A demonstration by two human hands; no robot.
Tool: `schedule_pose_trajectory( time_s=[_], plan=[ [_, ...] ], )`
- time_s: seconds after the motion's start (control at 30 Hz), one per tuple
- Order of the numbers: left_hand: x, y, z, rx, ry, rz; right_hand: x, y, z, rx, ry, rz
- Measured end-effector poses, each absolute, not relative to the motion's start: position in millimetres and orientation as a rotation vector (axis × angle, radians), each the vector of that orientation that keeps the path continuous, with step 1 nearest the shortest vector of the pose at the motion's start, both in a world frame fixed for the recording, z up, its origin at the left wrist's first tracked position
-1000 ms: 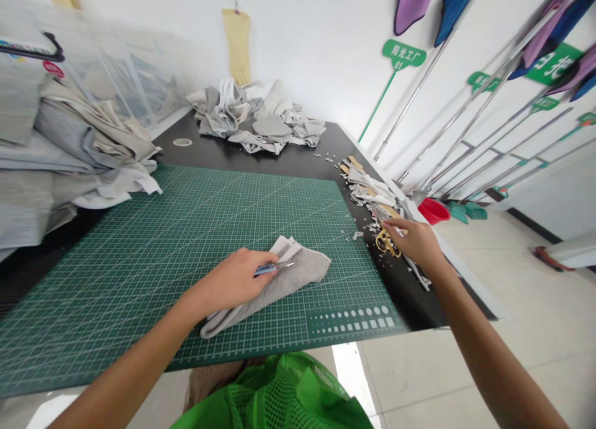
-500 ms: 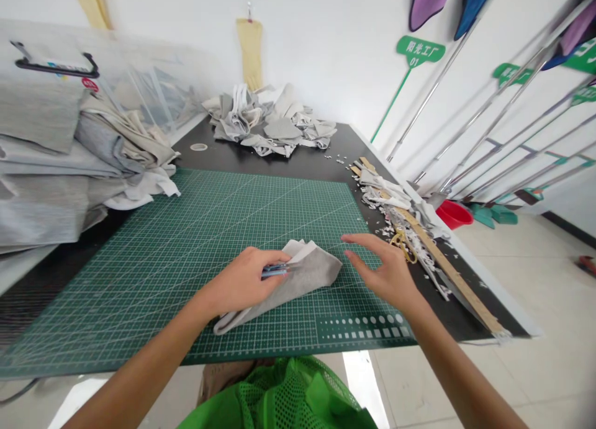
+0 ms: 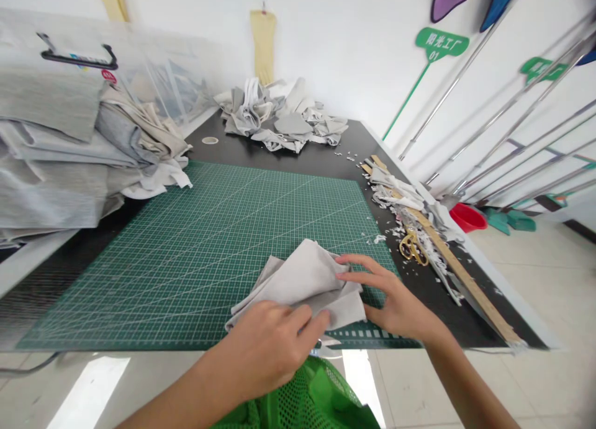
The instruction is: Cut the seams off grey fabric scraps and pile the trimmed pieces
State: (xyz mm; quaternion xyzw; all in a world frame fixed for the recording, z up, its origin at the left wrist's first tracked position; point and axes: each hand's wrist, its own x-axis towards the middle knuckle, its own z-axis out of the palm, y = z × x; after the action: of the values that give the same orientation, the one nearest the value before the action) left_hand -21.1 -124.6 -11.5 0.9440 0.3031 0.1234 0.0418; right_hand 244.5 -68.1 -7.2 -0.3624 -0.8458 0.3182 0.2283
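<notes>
Left grip (image 3: 274, 343) clutches mostly hidden snips (image 3: 330, 341); whether right grip (image 3: 395, 298) pinches cloth (image 3: 300, 274) is unclear.

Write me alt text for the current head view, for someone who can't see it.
Pale gray cloth is handled on a green cutting mat: the bare right hand touches its right side, the bare left hand its near edge, with a bladed tool jutting below. Gold scissors lie beside scraps at right; more fabric is heaped at left and behind.
</notes>
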Motion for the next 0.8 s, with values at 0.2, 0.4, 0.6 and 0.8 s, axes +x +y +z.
schedule_pose_trajectory(
  time_s=[0.2,0.4,0.6,0.8],
  plan=[
    [-17.3,-138.1,-32.4,3.001,0.949,0.346,265.7,-79.6,-10.4,-1.087,-2.426,1.000],
    [-16.4,-141.9,-39.8,3.042,1.042,0.273,268.5,-62.2,-9.0,-1.039,-2.256,1.094],
    [-17.2,-141.7,-51.0,3.068,1.083,0.324,216.9,-27.3,2.9,-1.155,-2.245,0.845],
    [-19.3,-140.7,-50.6,3.086,1.071,0.348,177.4,7.3,-9.9,-1.196,-2.464,0.719]
  ],
)
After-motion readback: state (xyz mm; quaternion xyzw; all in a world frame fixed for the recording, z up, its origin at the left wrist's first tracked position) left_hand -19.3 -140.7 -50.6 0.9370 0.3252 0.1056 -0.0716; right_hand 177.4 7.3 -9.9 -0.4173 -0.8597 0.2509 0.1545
